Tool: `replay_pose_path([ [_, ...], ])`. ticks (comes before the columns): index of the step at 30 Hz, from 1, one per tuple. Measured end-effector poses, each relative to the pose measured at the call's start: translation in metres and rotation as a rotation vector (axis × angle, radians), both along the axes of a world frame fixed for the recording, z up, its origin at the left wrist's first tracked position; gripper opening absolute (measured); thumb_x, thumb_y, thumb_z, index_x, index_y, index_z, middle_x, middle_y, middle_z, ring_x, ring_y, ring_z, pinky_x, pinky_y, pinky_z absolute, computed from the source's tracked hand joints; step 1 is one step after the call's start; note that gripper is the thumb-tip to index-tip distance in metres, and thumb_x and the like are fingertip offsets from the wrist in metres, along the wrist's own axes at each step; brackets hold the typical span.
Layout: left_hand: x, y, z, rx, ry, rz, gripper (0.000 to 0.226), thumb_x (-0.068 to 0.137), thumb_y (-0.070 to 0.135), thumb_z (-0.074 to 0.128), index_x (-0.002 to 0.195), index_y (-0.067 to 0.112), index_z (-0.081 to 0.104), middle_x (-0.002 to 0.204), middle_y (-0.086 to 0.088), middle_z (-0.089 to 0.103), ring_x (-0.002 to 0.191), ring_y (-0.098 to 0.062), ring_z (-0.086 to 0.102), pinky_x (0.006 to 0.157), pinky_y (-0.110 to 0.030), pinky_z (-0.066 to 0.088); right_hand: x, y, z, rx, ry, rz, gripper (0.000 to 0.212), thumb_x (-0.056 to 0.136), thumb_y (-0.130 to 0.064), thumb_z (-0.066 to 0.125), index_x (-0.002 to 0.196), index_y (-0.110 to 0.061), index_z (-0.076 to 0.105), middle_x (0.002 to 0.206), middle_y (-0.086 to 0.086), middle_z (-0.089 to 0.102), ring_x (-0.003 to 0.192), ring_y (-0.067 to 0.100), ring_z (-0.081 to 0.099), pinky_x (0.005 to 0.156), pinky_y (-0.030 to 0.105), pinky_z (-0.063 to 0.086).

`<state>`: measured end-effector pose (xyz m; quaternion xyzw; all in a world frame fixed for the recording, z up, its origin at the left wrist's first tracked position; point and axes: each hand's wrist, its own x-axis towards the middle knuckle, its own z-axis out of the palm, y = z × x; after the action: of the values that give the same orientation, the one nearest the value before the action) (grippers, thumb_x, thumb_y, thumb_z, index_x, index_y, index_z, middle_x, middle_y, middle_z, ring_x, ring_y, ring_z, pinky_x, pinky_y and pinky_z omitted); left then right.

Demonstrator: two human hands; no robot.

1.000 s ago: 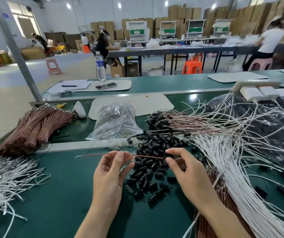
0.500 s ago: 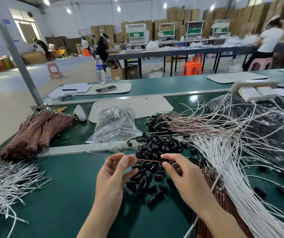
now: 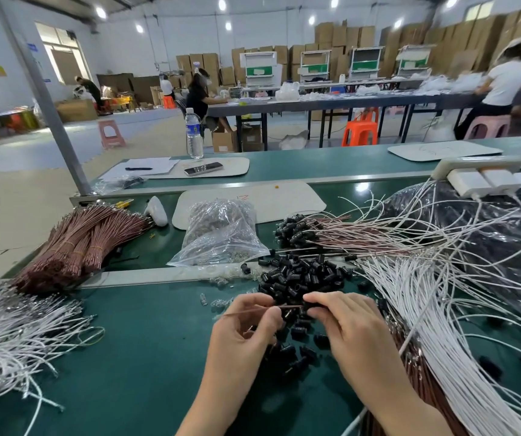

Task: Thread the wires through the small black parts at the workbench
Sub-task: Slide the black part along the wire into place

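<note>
A thin brown wire (image 3: 287, 307) runs level between my two hands above the green bench. My left hand (image 3: 246, 328) pinches the wire near its left end, fingers curled around it. My right hand (image 3: 344, 322) pinches the wire's right part, where a small black part (image 3: 307, 305) sits at its fingertips; whether the wire passes through that part is hidden. A heap of loose small black parts (image 3: 300, 275) lies just beyond and under my hands.
White wires (image 3: 425, 297) fan across the right side over a black plastic bag (image 3: 504, 247). More white wires (image 3: 10, 328) lie at left, bundled brown wires (image 3: 79, 243) behind them. A clear bag of small pieces (image 3: 218, 234) and finished brown wires with black parts (image 3: 296, 228) sit behind.
My hands have drawn closer together. The wire's free left end, which stuck out far to the left, is now much shorter beside my left hand.
</note>
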<state>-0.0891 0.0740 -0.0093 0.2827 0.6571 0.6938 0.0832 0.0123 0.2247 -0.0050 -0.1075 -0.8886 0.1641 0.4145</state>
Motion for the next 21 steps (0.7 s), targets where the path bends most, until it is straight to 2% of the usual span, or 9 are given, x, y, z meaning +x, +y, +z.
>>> replay_pose_path([
  [3,-0.008,-0.005,-0.001,0.111,-0.102,0.067,0.023,0.084,0.036,0.07,0.096,0.017,0.072,0.085,-0.009,0.076,0.082,-0.022,0.074,0.067,-0.027,0.06,0.004,0.004,0.003,0.003,0.009,-0.069,0.034,0.089,-0.037,0.054,0.111,-0.022,0.074,0.094,-0.014,0.073,0.091,0.004,0.059,0.088,0.022,0.047],
  [6,-0.011,-0.007,0.001,0.111,-0.123,0.038,0.018,0.082,0.036,0.07,0.091,0.021,0.074,0.086,-0.011,0.075,0.084,-0.023,0.074,0.069,-0.029,0.06,0.004,0.005,0.003,0.026,0.019,-0.094,0.031,0.089,-0.034,0.059,0.112,-0.021,0.074,0.095,-0.012,0.072,0.096,0.009,0.059,0.093,0.02,0.04],
  [10,-0.004,-0.002,-0.004,-0.032,0.034,-0.064,0.002,0.088,0.027,0.075,0.09,0.028,0.074,0.082,-0.005,0.075,0.078,-0.018,0.072,0.071,-0.036,0.061,0.0,-0.004,0.0,0.108,-0.006,0.04,0.024,0.093,-0.03,0.063,0.114,-0.022,0.073,0.101,-0.013,0.07,0.102,0.006,0.056,0.098,0.023,0.042],
  [11,-0.002,0.0,-0.005,-0.054,0.063,-0.067,0.007,0.091,0.023,0.075,0.091,0.03,0.073,0.081,-0.003,0.075,0.078,-0.018,0.072,0.072,-0.038,0.061,0.0,-0.007,-0.001,0.119,-0.017,0.07,0.021,0.096,-0.028,0.063,0.114,-0.023,0.072,0.102,-0.014,0.07,0.102,0.006,0.057,0.098,0.022,0.042],
  [13,0.0,0.001,-0.004,-0.05,0.067,-0.06,0.011,0.092,0.021,0.073,0.093,0.032,0.072,0.081,-0.003,0.075,0.076,-0.017,0.072,0.071,-0.034,0.06,0.0,-0.008,-0.001,0.117,-0.036,0.087,0.021,0.099,-0.028,0.059,0.115,-0.023,0.071,0.103,-0.015,0.07,0.098,0.005,0.06,0.094,0.02,0.044],
  [15,0.0,0.0,-0.002,-0.009,0.036,-0.037,0.006,0.091,0.026,0.071,0.092,0.031,0.071,0.08,-0.004,0.075,0.073,-0.015,0.07,0.067,-0.027,0.058,0.002,-0.005,0.001,0.081,-0.034,0.073,0.024,0.094,-0.027,0.06,0.115,-0.021,0.072,0.102,-0.015,0.071,0.095,0.004,0.062,0.089,0.021,0.048],
  [17,-0.001,-0.001,-0.001,-0.005,0.033,-0.021,0.004,0.09,0.029,0.068,0.09,0.03,0.071,0.079,-0.003,0.074,0.071,-0.014,0.068,0.066,-0.026,0.056,0.004,-0.002,0.003,0.061,-0.027,0.058,0.025,0.092,-0.025,0.063,0.114,-0.019,0.072,0.101,-0.014,0.071,0.093,0.002,0.062,0.087,0.021,0.05],
  [21,0.002,0.0,-0.003,-0.108,0.123,-0.071,0.008,0.09,0.038,0.067,0.09,0.032,0.072,0.076,0.0,0.071,0.067,-0.012,0.062,0.067,-0.044,0.054,0.003,-0.006,0.003,0.108,-0.045,0.097,0.024,0.098,-0.029,0.058,0.115,-0.021,0.072,0.103,-0.015,0.071,0.097,0.003,0.06,0.089,0.021,0.047],
])
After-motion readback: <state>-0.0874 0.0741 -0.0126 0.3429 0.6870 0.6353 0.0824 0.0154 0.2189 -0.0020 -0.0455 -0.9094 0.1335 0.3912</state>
